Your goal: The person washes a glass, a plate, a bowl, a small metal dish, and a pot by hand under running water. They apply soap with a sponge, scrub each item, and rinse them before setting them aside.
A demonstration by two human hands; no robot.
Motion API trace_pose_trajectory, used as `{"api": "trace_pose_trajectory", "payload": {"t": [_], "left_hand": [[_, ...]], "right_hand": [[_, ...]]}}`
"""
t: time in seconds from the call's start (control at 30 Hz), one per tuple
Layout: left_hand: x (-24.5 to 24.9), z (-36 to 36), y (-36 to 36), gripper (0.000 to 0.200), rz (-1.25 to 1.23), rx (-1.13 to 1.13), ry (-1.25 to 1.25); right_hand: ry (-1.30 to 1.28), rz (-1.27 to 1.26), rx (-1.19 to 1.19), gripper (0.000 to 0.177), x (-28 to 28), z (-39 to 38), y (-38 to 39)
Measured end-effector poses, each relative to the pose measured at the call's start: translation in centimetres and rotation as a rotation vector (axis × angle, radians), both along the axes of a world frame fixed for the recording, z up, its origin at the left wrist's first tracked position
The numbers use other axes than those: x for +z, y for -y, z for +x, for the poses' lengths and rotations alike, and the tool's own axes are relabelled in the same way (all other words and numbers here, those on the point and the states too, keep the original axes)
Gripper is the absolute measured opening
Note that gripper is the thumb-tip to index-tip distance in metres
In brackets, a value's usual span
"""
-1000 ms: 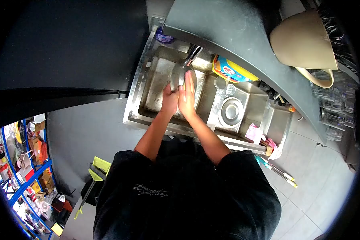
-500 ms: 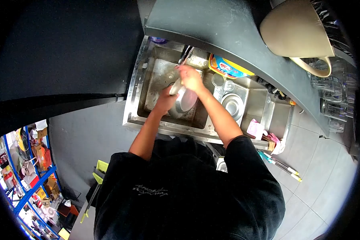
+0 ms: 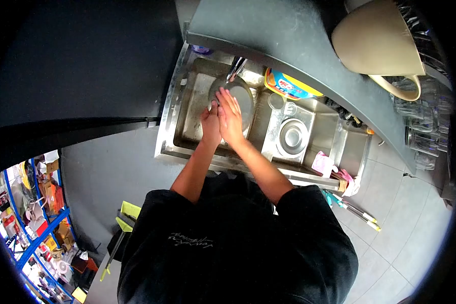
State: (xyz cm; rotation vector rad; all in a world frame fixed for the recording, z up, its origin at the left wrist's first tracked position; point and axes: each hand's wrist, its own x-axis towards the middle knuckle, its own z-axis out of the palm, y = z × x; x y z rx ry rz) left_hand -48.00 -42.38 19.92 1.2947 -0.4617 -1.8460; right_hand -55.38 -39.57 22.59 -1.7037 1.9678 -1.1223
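Observation:
Over the left basin of the steel sink point(image 3: 169, 116), a round grey metal bowl point(image 3: 244, 104) lies beneath the faucet point(image 3: 235, 68). My left hand point(image 3: 211, 126) is at its near-left edge, thumb up and fingers closed round the rim, partly hidden. Against it, my right hand point(image 3: 230, 119) rests with fingers straight and close together, pointing toward the faucet and overlapping the bowl. Between the hands, the contact with the bowl is partly covered.
Right of the basin stand a clear cup point(image 3: 275, 101) and a round metal dish point(image 3: 293, 137). Behind is a yellow-and-blue packet point(image 3: 291, 85). Pink cloths point(image 3: 323, 163) hang at the right. A dark shelf point(image 3: 268, 30) overhangs the sink, bearing a beige mug point(image 3: 377, 43) and glasses point(image 3: 423, 139).
The bowl has turned from a tilted position to face up toward the camera under the faucet. My right hand has come down and left, from the far rim to beside my left hand.

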Motion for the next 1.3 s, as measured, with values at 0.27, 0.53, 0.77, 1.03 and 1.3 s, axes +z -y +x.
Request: {"api": "trace_pose_trajectory", "payload": {"t": [0.27,0.53,0.77,1.03,1.3], "left_hand": [[-3.2,3.5,0.0,0.043,0.090,-0.010,0.166],[-3.0,1.5,-1.0,0.054,0.021,0.043,-0.157],[-5.9,4.7,0.9,0.062,0.158,0.090,-0.077],[-0.1,2.1,-0.7,0.051,-0.012,0.033,-0.255],[0.3,4.1,-0.1,0.052,0.184,0.109,0.198]], "right_hand": [[0.158,0.036,-0.066,0.042,-6.8,-8.6,2.0],[-0.235,-0.066,0.127,0.042,0.5,-1.2,3.0],[0.042,0.076,-0.090,0.039,-5.5,-8.4,4.0],[-0.171,-0.021,0.121,0.042,-0.1,0.1,3.2],[0.391,0.165,-0.264,0.031,-7.8,-9.1,5.1]]}}
